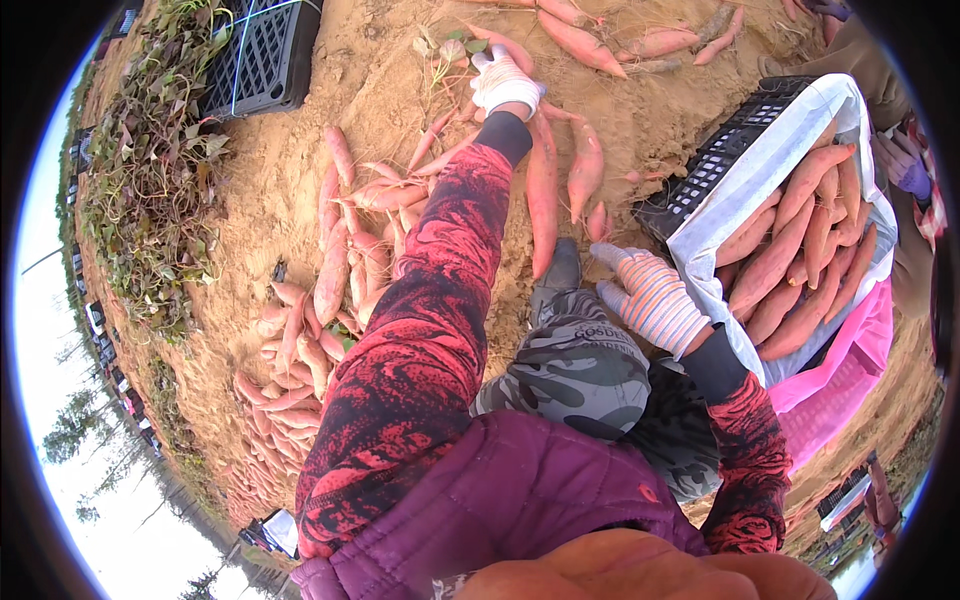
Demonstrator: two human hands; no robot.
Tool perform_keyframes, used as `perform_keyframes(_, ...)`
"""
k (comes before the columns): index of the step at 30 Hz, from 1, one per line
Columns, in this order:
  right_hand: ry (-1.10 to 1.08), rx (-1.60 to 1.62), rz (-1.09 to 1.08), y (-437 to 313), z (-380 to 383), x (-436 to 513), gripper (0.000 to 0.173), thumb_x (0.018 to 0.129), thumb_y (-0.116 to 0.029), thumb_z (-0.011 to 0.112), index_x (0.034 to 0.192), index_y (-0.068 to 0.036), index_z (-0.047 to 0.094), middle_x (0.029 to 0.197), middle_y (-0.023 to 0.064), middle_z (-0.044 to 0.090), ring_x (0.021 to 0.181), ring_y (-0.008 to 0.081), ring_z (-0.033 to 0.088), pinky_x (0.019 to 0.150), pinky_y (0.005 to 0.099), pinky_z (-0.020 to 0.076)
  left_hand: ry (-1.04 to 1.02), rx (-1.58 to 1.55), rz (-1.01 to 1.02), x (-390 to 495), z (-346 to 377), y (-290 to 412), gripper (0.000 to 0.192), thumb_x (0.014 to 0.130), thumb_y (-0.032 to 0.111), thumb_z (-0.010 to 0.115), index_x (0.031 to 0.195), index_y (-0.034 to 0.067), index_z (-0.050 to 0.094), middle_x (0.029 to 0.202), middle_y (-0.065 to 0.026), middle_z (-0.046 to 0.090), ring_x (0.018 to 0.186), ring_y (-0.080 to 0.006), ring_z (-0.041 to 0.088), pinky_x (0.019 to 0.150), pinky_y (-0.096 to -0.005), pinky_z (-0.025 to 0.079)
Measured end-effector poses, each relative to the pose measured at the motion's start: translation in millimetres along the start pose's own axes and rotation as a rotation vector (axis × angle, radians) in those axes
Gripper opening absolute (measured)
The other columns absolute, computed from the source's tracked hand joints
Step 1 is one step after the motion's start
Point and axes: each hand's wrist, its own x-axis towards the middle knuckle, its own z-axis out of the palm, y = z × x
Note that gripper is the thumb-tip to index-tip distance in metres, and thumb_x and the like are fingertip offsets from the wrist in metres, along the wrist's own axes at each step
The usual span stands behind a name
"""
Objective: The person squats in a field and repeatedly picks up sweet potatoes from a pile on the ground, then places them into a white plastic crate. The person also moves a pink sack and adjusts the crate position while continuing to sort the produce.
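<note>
My left hand (505,81), in a white knitted glove, reaches forward to sweet potatoes on the soil. Its fingers lie at a pink sweet potato (504,46); the palm side is hidden, so a grip cannot be told. Just below, a long sweet potato (541,191) lies beside another (585,166). My right hand (651,296), in a striped glove with grey fingertips, is held above the ground with thumb and forefinger apart and nothing seen between them. It is near a black plastic crate (709,161) lined with a white sheet (750,202) and filled with sweet potatoes (787,255).
A heap of sweet potatoes (330,277) stretches along the left of my arm. Cut vines (150,172) and a black crate (259,60) lie farther left. More sweet potatoes (577,41) lie ahead. Pink sheeting (847,375) hangs by the lined crate, and another person's gloved hand (904,161) is beyond it.
</note>
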Motion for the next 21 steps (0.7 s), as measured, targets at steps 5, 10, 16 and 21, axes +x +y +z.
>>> perform_keyframes(5,0.145,0.055,-0.085,-7.0,-4.3,-2.3,0.040,0.084,-0.016,0.061,0.120,-0.001,0.058,0.098,0.0245,0.063,0.094,0.0408,0.060,0.083,0.0462,0.0473,0.094,-0.875,-0.139,31.9,31.7,-15.1,0.074,0.083,0.038,0.067,0.146,0.022,0.030,0.143,-0.0138,0.041,0.123,-0.0331,0.049,0.096,-0.0471,0.046)
perform_keyframes(10,0.194,0.062,-0.068,-6.9,-5.2,-17.1,0.035,0.084,-0.017,0.060,0.116,-0.005,0.060,0.096,0.0219,0.064,0.092,0.0399,0.061,0.081,0.0473,0.0482,0.381,-0.781,0.105,56.1,48.1,-59.2,0.069,0.081,0.015,0.067,0.141,0.009,0.034,0.144,-0.0122,0.035,0.122,-0.0255,0.045,0.099,-0.0377,0.042)
perform_keyframes(16,0.237,0.024,-0.062,-11.8,-0.5,-22.8,0.030,0.084,-0.017,0.059,0.113,-0.007,0.062,0.094,0.0213,0.065,0.091,0.0397,0.061,0.079,0.0477,0.0483,-0.075,-0.319,0.465,65.7,4.9,-107.8,0.053,0.083,0.019,0.063,0.134,0.011,0.049,0.138,-0.0155,0.045,0.121,-0.0367,0.049,0.101,-0.0413,0.044)
perform_keyframes(21,0.150,-0.023,-0.079,-18.4,3.6,-27.3,0.037,0.083,-0.014,0.060,0.119,-0.006,0.058,0.097,0.0224,0.063,0.090,0.0407,0.060,0.081,0.0462,0.0485,0.076,0.601,0.684,46.8,-9.5,-76.6,0.050,0.086,0.027,0.058,0.135,0.023,0.048,0.143,-0.0075,0.045,0.129,-0.0355,0.044,0.102,-0.0523,0.039)
